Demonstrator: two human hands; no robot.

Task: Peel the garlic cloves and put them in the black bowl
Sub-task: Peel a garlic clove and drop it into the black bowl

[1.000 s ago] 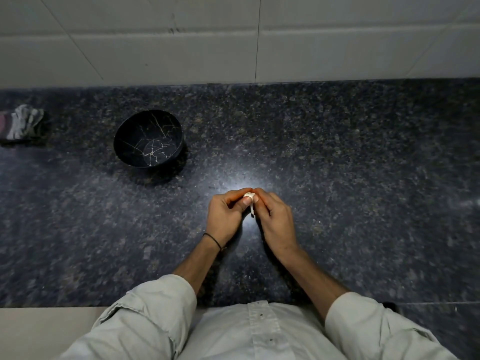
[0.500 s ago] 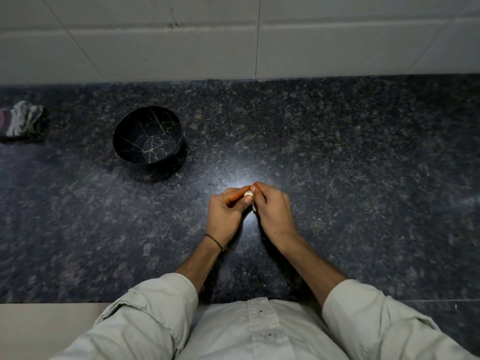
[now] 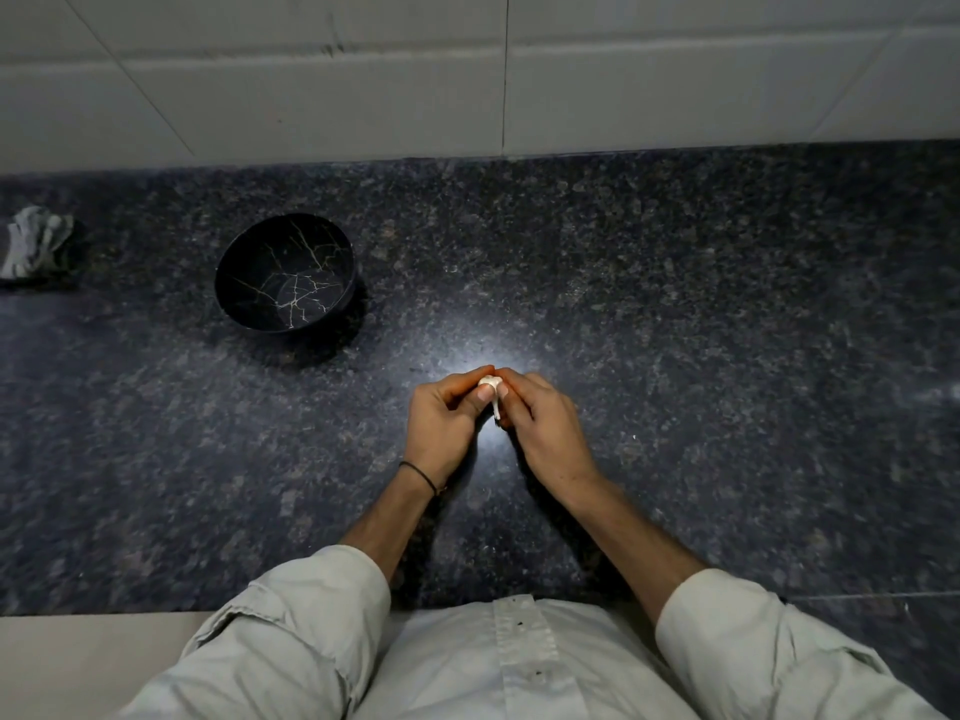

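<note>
A small white garlic clove (image 3: pixel 489 381) is pinched between the fingertips of both hands over the middle of the dark granite counter. My left hand (image 3: pixel 444 423) holds it from the left with thumb and fingers. My right hand (image 3: pixel 545 426) pinches it from the right, and a thin strip of white skin (image 3: pixel 496 407) hangs down from the clove. The black bowl (image 3: pixel 285 275) with gold crack lines stands to the far left of my hands, and I see nothing inside it.
A crumpled grey cloth (image 3: pixel 34 246) lies at the far left edge of the counter (image 3: pixel 727 356). A white tiled wall (image 3: pixel 467 70) runs along the back. The counter's front edge is right at my body.
Both hands stay together on the clove and have shifted only slightly. The hanging strip of skin shows again after being mostly hidden half a second ago.
</note>
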